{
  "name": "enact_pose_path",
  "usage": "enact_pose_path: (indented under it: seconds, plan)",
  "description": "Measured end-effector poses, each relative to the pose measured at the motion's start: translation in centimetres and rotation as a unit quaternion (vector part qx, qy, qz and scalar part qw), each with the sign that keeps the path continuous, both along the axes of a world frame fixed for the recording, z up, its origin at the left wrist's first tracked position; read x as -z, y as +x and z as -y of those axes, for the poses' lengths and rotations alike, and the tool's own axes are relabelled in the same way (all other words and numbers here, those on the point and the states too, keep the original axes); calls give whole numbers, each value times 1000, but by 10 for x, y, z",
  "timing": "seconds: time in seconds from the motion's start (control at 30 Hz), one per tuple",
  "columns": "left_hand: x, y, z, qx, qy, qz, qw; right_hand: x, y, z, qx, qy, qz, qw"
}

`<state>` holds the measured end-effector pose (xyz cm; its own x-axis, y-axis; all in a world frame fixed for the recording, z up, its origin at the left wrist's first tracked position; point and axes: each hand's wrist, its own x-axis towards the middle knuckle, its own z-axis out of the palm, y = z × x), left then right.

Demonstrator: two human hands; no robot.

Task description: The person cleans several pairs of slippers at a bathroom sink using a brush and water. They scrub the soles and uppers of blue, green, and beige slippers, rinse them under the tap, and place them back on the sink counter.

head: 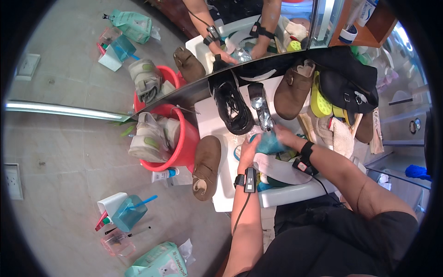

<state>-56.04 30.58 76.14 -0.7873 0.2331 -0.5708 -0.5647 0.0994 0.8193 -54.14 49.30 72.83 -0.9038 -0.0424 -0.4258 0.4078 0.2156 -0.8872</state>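
Note:
Under the chrome faucet (263, 112), a blurred teal item (271, 142), its kind unclear, is between my two hands over the white sink (238, 204). My left hand (248, 152) grips its left end. At its upper right end is my right hand (285, 135), fingers partly hidden. Just below lies a pale shoe insole (280, 169), with other wet items under it in the basin. A black laced shoe (232, 107) stands on the sink's back ledge left of the faucet, and a brown suede clog (290, 93) right of it. Another brown clog (207, 166) rests on the left rim.
A red bucket (188, 145) at the left holds pale sneakers (148, 138). Yellow-green shoes (320, 98), a black bag (347, 86), a wooden-handled brush (306, 126) and a cream cloth (341, 138) crowd the right side. A mirror (86, 69) runs behind the sink.

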Motion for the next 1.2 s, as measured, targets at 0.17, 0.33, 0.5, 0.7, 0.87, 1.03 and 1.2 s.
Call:
enact_pose_path:
  seconds: [0.17, 0.33, 0.5, 0.7, 0.87, 1.03, 1.2]
  plan:
    - [-32, 37, -2, 146, -142, -253, 946, -74, 44, -37, -45, -87, -89, 991]
    - [-57, 93, -30, 255, -371, -343, 824, -94, 92, -10, -58, 141, -140, 978]
    - [-27, 88, -50, 309, -442, -369, 757, -55, 97, 12, 32, 282, -197, 938]
    - [22, 32, -37, 371, -402, -442, 711, -16, 66, 6, 64, 289, -130, 946]
    - [25, -8, -40, 430, -361, -249, 789, -4, 23, 0, -2, 313, -10, 950]
    - [-12, -31, -42, 372, -295, -205, 856, -10, -2, -3, 99, 307, -156, 934]
    - [-57, -12, 1, 239, -153, -291, 914, -55, 20, -1, 91, 187, -214, 954]
